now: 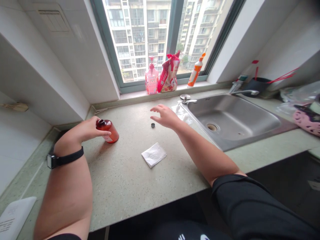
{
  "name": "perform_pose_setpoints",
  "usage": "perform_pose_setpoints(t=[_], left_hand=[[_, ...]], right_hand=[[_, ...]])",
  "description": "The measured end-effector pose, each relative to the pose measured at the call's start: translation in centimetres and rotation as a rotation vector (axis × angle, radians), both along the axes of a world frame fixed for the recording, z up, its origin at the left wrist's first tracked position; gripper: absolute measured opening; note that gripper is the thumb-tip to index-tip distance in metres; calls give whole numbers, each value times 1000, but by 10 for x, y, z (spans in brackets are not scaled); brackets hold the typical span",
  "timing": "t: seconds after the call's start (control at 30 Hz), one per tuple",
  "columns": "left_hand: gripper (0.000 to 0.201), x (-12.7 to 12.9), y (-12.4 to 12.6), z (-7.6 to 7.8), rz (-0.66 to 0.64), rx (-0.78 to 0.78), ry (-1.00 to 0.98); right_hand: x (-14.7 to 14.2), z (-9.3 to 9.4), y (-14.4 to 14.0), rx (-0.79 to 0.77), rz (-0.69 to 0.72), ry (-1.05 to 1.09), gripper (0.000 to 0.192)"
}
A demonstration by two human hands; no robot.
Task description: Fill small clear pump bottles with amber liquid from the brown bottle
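My left hand is wrapped round a reddish-brown bottle on the left part of the counter. The bottle's dark neck shows no cap, and it leans a little to the left in view. A small black cap lies on the counter near the middle. Just right of that cap and above the counter, my right hand is held with its fingers apart and nothing in them. Nearer to me lies a folded white paper tissue, flat on the counter.
A steel sink with a tap is set in at the right. On the sill stand a pink pump bottle, a red bag and an orange-white bottle. Crumpled white tissue lies by the sink's left edge.
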State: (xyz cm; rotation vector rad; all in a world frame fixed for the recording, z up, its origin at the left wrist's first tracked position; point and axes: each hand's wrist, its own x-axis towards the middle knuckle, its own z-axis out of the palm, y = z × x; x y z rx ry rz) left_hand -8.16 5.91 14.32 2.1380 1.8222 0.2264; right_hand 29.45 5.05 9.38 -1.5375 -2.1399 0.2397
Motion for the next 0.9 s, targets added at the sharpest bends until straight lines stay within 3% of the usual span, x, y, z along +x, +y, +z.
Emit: perform_pose_setpoints(t=[0.07, 0.13, 0.23, 0.3, 0.43, 0.63, 0.77, 0.9], left_hand=[[76, 8, -1, 1, 6, -53, 55], [82, 13, -2, 2, 12, -76, 77], [97, 15, -5, 5, 13, -59, 67], [110, 14, -10, 10, 25, 2, 49], [113, 15, -29, 25, 29, 208, -45], [75, 38, -66, 47, -168, 538, -207], [73, 64, -80, 50, -262, 464, -260], [82, 100, -80, 23, -450, 324, -338]], right_hand=[[22, 27, -9, 62, -61, 30, 30], [50, 48, -18, 23, -222, -14, 35], [87, 64, -25, -184, -456, -205, 47], [100, 64, -24, -357, -481, -324, 51], [102, 56, -13, -575, -435, -455, 40], [96, 53, -7, -663, -415, -479, 26], [87, 60, -17, -535, -283, -439, 16], [62, 68, -32, -335, -147, -358, 21]])
